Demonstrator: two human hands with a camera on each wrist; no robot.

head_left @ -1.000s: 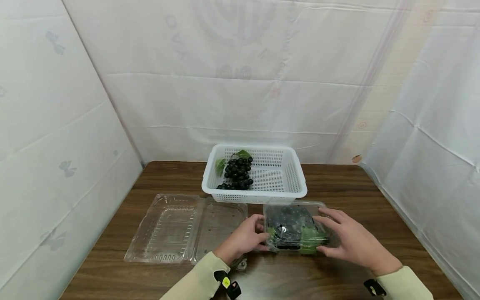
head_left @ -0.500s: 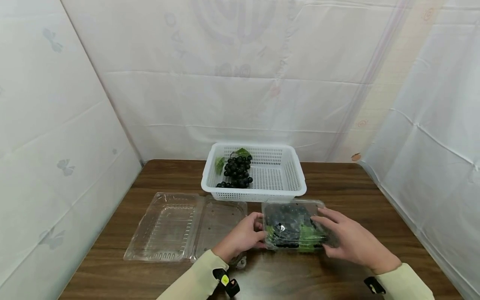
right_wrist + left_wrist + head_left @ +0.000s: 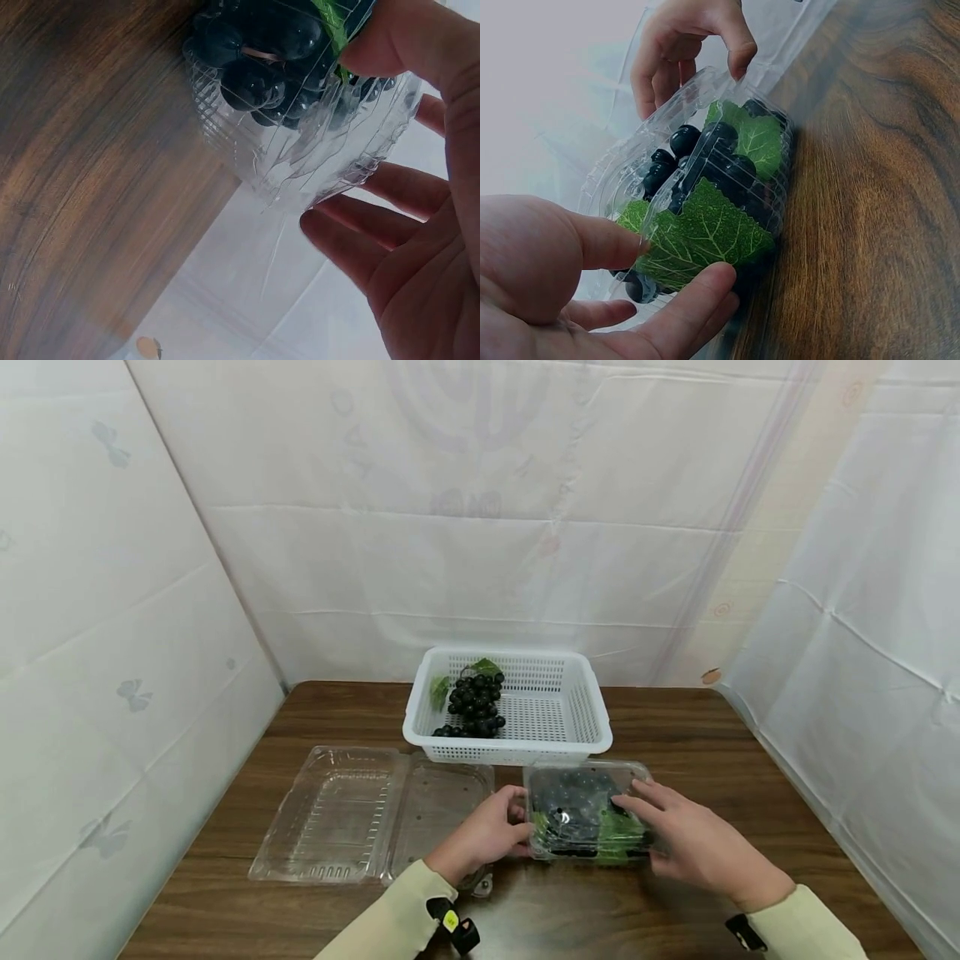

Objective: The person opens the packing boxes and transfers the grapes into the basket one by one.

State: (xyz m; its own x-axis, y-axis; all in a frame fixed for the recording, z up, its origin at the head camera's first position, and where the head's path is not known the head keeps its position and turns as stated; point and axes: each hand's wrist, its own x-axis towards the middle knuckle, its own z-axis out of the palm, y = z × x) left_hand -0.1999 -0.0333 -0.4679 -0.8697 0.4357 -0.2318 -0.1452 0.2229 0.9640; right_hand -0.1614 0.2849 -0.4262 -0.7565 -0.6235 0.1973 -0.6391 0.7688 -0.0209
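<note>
A clear plastic clamshell box [image 3: 577, 806], its lid lying over the contents, stands on the table. Dark grapes [image 3: 720, 150] and green leaves [image 3: 705, 236] show through it. At its left end my left hand [image 3: 487, 831] holds the side, thumb and fingers against the plastic. My right hand [image 3: 701, 839] grips the right end, with fingers over the lid's edge and the thumb at the front side. Whether the lid is fully snapped down is hard to tell. A second clear clamshell box [image 3: 326, 818] lies unfolded to the left, partly behind my left hand.
Behind the boxes, a white perforated basket [image 3: 600, 714] holds a bunch of dark grapes [image 3: 476, 702] with leaves at its left side. The wooden table [image 3: 675, 727] is bordered by white sheeting [image 3: 480, 568] at the back and both sides.
My right hand has shifted slightly left and inward over the lid's right edge. The left hand and the box have barely moved.
</note>
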